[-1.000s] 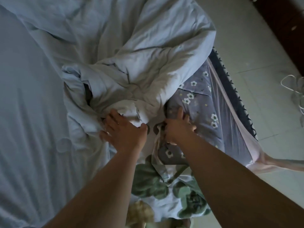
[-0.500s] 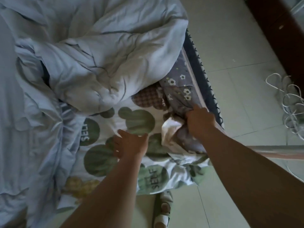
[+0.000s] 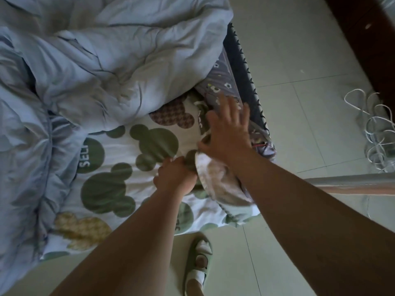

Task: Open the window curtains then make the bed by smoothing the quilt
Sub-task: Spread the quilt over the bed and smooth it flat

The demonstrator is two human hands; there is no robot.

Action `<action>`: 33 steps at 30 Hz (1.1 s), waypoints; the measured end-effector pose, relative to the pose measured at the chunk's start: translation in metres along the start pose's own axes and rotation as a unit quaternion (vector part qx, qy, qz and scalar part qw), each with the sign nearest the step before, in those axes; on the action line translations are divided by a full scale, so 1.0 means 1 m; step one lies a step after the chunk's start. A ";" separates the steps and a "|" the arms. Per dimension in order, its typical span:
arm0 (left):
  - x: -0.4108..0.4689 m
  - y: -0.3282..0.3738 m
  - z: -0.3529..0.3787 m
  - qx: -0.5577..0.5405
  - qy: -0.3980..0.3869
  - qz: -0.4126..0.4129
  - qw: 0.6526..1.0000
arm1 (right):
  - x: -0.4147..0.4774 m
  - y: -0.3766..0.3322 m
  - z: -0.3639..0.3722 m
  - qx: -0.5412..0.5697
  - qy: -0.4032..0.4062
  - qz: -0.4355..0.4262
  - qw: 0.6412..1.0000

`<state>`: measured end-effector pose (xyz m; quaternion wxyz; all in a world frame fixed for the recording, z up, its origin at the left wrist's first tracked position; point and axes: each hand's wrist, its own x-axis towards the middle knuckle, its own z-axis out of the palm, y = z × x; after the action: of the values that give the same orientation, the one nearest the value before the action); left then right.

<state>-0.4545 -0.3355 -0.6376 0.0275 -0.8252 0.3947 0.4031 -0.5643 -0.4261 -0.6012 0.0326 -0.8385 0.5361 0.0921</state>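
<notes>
Left hand [image 3: 175, 176] first: its fingers are curled tight into a fold of the printed sheet [image 3: 119, 154], wrist straight, forearm reaching up from below. My right hand [image 3: 228, 133] lies spread, fingers straight and fanned, palm down on the turned-back corner where that sheet meets the floral sheet [image 3: 222, 82] at the edge of the bed [image 3: 245, 71]. The pale blue quilt [image 3: 106, 60] sits bunched beyond both hands, its long heap running across the bed from the left side to the right edge, apart from either hand.
</notes>
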 end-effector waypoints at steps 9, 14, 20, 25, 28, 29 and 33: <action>0.012 0.006 -0.001 0.080 0.034 0.016 0.996 | 0.004 0.065 0.037 -0.126 -0.114 0.012 0.985; 0.032 0.022 -0.014 0.107 0.044 0.034 0.993 | -0.002 0.127 0.059 0.035 -0.085 0.197 0.976; 0.060 0.044 -0.038 0.103 0.084 0.059 0.989 | 0.035 0.103 0.024 -0.072 -0.092 0.236 0.965; 0.082 0.064 -0.051 0.158 0.109 0.131 0.973 | 0.070 0.065 0.017 -0.100 -0.033 0.035 0.994; 0.093 0.075 -0.053 0.264 0.073 0.167 0.947 | 0.091 0.050 0.028 -0.140 -0.029 -0.049 0.989; 0.099 0.080 -0.054 0.287 0.062 0.173 0.940 | 0.102 0.049 0.030 -0.153 -0.032 -0.062 0.986; 0.116 0.089 -0.051 0.348 0.064 0.196 0.914 | 0.133 0.062 0.041 -0.170 -0.022 -0.077 0.982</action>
<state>-0.4395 -0.4880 -0.6583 0.2086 -0.6934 0.6647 0.1840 -0.5706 -0.5650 -0.6639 -0.0913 -0.8684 0.4457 0.1973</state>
